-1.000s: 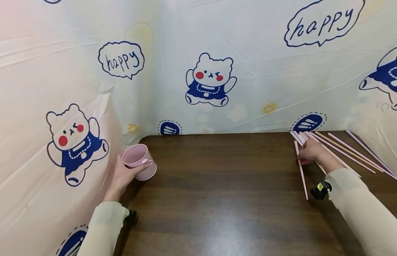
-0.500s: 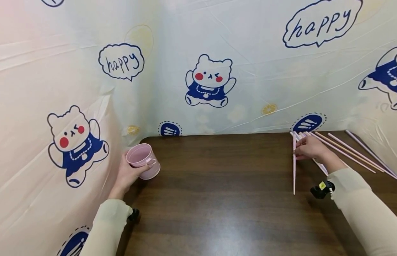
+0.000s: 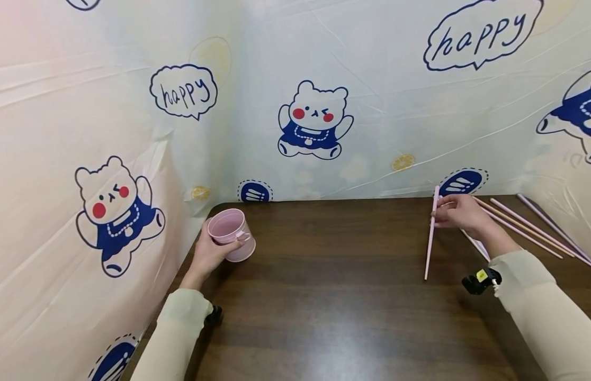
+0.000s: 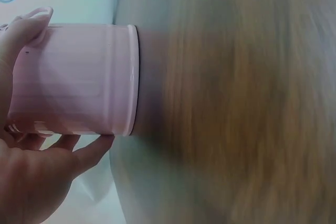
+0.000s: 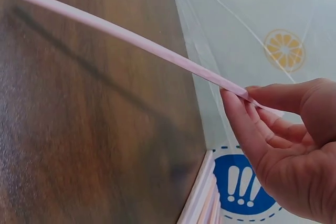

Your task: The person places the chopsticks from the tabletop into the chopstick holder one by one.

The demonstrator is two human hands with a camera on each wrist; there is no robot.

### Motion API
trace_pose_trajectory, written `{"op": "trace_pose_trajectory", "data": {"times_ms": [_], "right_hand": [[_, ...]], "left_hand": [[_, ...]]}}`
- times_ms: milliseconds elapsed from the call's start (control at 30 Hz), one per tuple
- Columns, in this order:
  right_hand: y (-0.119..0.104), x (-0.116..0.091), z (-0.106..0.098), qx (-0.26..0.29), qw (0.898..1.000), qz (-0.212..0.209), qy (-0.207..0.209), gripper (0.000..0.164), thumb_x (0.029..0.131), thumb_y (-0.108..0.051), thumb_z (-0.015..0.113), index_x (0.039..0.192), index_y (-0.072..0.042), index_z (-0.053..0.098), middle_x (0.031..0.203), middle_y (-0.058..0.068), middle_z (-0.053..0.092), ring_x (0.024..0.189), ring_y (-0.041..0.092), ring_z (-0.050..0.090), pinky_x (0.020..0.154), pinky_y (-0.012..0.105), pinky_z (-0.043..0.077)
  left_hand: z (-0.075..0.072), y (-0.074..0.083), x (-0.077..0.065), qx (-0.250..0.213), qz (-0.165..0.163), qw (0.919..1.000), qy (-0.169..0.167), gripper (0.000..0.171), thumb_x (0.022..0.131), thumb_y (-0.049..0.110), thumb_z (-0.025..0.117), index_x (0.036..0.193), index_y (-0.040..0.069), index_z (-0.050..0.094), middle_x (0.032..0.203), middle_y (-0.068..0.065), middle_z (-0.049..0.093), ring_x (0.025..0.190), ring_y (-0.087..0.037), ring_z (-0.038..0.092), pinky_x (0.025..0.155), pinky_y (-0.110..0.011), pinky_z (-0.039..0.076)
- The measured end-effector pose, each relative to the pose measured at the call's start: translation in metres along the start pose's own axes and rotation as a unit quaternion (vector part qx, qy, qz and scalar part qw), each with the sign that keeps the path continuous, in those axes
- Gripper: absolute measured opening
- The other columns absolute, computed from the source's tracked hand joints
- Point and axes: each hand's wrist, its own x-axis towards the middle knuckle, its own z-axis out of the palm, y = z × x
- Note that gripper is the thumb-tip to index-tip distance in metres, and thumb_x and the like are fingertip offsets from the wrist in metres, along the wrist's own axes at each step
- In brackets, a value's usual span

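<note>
On the left, my left hand (image 3: 211, 259) grips a small pink bucket (image 3: 239, 253) around its side, the thumb by the little handle loop. In the left wrist view the bucket (image 4: 79, 77) hangs just over the wooden table, its opening towards the palm side. At the right, my right hand (image 3: 459, 216) pinches a thin pink stick (image 3: 429, 251) between thumb and fingertips. The right wrist view shows this stick (image 5: 131, 38) raised, its shadow falling on the wood below. Several more pastel sticks (image 3: 529, 230) lie fanned out beside and under the right hand.
The brown wooden table (image 3: 333, 286) runs back to a pale printed cloth (image 3: 372, 106) hanging behind it and along both sides. A dark purple stick (image 3: 548, 219) lies near the right-hand cloth.
My right hand has lifted one pink stick off the others and shifted it slightly left. My left hand has carried the bucket to the right, away from the left cloth.
</note>
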Motion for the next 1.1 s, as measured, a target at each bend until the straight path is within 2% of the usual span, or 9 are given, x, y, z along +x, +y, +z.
{"op": "trace_pose_trajectory", "data": {"times_ms": [100, 267, 567, 733, 933, 1100], "right_hand": [[-0.003, 0.001, 0.001, 0.004, 1.0, -0.001, 0.002, 0.046, 0.098, 0.006, 0.06, 0.133, 0.024, 0.035, 0.101, 0.017, 0.065, 0.081, 0.011, 0.07, 0.079, 0.036, 0.061], [-0.008, 0.0, 0.004, -0.004, 1.0, -0.004, 0.006, 0.047, 0.1, 0.003, 0.06, 0.136, 0.021, 0.035, 0.108, 0.023, 0.061, 0.083, 0.011, 0.071, 0.078, 0.033, 0.061], [-0.027, 0.0, 0.01, -0.015, 0.999, -0.041, 0.028, 0.042, 0.1, 0.005, 0.059, 0.132, 0.021, 0.038, 0.107, 0.025, 0.061, 0.081, 0.01, 0.07, 0.075, 0.03, 0.061], [-0.039, -0.001, 0.01, -0.037, 0.996, -0.067, 0.043, 0.035, 0.1, 0.003, 0.059, 0.129, 0.017, 0.044, 0.107, 0.029, 0.061, 0.081, 0.012, 0.071, 0.074, 0.028, 0.06], [-0.05, -0.004, 0.012, -0.042, 0.993, -0.081, 0.075, 0.036, 0.101, -0.001, 0.059, 0.13, 0.015, 0.045, 0.107, 0.026, 0.062, 0.081, 0.01, 0.07, 0.073, 0.029, 0.061], [-0.059, -0.002, 0.013, -0.018, 0.99, -0.099, 0.095, 0.039, 0.1, -0.001, 0.061, 0.131, 0.016, 0.044, 0.104, 0.016, 0.063, 0.08, 0.007, 0.069, 0.072, 0.027, 0.06]], "left_hand": [[0.009, 0.003, 0.002, 0.01, -0.004, 0.9999, -0.006, 0.106, 0.073, 0.023, 0.095, 0.155, 0.011, 0.028, 0.143, -0.017, 0.051, 0.13, -0.033, 0.05, 0.112, -0.049, 0.037], [0.023, 0.008, 0.005, 0.002, 0.002, 0.9998, -0.021, 0.105, 0.072, 0.02, 0.095, 0.154, 0.011, 0.029, 0.141, -0.017, 0.053, 0.13, -0.033, 0.051, 0.112, -0.049, 0.038], [0.043, 0.018, 0.006, -0.021, 0.02, 0.9987, -0.042, 0.105, 0.072, 0.016, 0.095, 0.154, 0.011, 0.03, 0.143, -0.019, 0.053, 0.132, -0.035, 0.05, 0.112, -0.052, 0.037], [0.056, 0.026, 0.007, -0.026, 0.024, 0.9979, -0.054, 0.102, 0.072, 0.013, 0.094, 0.153, 0.012, 0.032, 0.142, -0.017, 0.054, 0.13, -0.032, 0.052, 0.112, -0.05, 0.038], [0.074, 0.037, 0.007, -0.026, 0.029, 0.9966, -0.073, 0.099, 0.072, 0.012, 0.094, 0.15, 0.013, 0.033, 0.14, -0.014, 0.055, 0.129, -0.03, 0.053, 0.111, -0.048, 0.04], [0.089, 0.046, 0.007, -0.033, 0.03, 0.9946, -0.093, 0.101, 0.072, 0.014, 0.094, 0.151, 0.014, 0.032, 0.14, -0.012, 0.055, 0.129, -0.029, 0.053, 0.111, -0.049, 0.041]]}}
